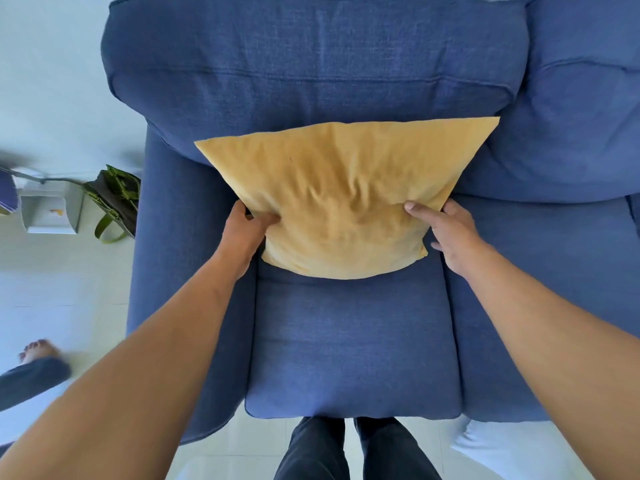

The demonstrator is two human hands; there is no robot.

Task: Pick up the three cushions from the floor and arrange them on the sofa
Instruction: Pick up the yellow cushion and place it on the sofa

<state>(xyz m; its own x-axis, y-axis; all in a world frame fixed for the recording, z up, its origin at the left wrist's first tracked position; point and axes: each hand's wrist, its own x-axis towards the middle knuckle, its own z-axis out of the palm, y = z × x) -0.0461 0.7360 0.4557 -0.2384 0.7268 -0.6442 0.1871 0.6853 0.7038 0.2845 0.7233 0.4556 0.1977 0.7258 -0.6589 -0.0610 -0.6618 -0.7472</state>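
A yellow cushion (343, 199) leans against the backrest of the blue sofa (349, 344), its lower edge resting on the leftmost seat. My left hand (244, 230) grips the cushion's lower left side, thumb pressed into the fabric. My right hand (446, 230) holds the lower right side, with a finger on the front face and the rest along the edge. A white cushion (498, 452) lies partly in view on the floor at the sofa's front, right of my legs.
The sofa's left armrest (162, 271) borders a pale tiled floor. A green and brown bag (114, 202) and a white box (48, 213) sit on the floor to the left. Another person's bare foot (36, 351) shows at the far left.
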